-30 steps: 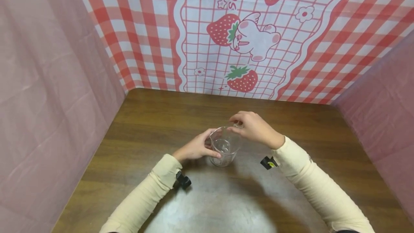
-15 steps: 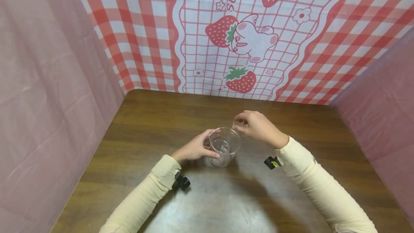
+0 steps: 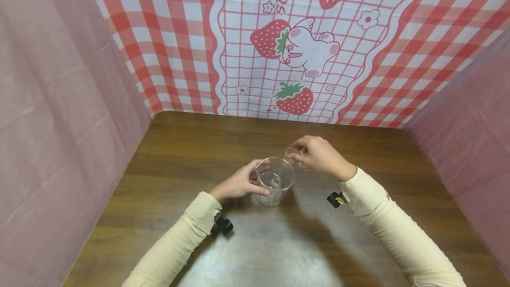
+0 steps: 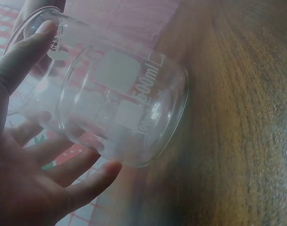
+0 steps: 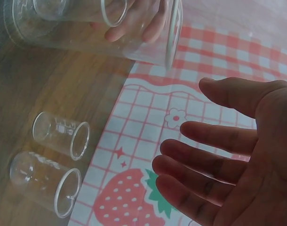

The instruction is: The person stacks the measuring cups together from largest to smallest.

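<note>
My left hand point(image 3: 237, 184) grips a large clear glass beaker point(image 3: 274, 198), thumb on the near side and fingers round the far side. The beaker stands on the table and has "500ml" printed on its wall in the left wrist view. A smaller glass beaker point(image 5: 80, 10) is nested inside it. My right hand point(image 3: 320, 154) hovers just right of the large beaker's rim, its fingers spread and holding nothing in the right wrist view. Below and beyond that hand, two small glass beakers, one marked in white point(image 5: 61, 135) and one slightly bigger point(image 5: 45, 183), stand side by side.
The brown wooden table point(image 3: 191, 145) ends at a back wall hung with a red-checked strawberry cloth point(image 3: 255, 70). Pink curtains point(image 3: 67, 101) close off both sides. Dark wrist cameras point(image 3: 224, 224) hang from both sleeves.
My right hand has drawn back a little to the right from the large beaker's rim, so more of the small beakers shows. The left hand keeps its grip in nearly the same place.
</note>
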Available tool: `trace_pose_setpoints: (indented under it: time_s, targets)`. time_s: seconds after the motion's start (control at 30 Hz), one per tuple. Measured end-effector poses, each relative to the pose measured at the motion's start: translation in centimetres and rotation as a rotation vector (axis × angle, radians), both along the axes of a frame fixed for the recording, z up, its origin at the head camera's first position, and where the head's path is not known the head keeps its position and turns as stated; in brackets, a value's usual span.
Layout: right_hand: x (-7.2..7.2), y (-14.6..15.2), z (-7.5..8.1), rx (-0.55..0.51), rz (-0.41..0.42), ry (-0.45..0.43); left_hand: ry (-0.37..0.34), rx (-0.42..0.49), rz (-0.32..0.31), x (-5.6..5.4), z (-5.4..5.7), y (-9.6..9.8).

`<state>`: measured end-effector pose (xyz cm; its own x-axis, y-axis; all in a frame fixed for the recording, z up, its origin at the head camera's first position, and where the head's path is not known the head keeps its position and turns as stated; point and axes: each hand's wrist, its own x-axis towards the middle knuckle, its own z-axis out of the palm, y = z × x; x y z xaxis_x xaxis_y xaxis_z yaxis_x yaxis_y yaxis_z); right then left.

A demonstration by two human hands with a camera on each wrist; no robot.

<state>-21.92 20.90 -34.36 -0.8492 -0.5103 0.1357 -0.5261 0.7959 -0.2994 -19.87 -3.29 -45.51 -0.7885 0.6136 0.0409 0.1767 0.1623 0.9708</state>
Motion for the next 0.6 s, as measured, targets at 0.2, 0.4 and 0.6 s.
trace_pose_setpoints:
  time_s: [0.2,0.4,0.6]
  targets:
    - [-0.29,0.35,-0.13,-0.009,-0.023,-0.029,0.001,0.0,0.002,-0.05,-0.02,-0.05]
    - [-0.59,0.65,-0.34,-0.008,-0.054,-0.039,-0.002,0.0,0.001,-0.02,-0.09,-0.06]
    - [-0.78,0.91,-0.54,-0.003,-0.086,-0.052,-0.006,0.006,0.004,-0.07,-0.13,-0.05]
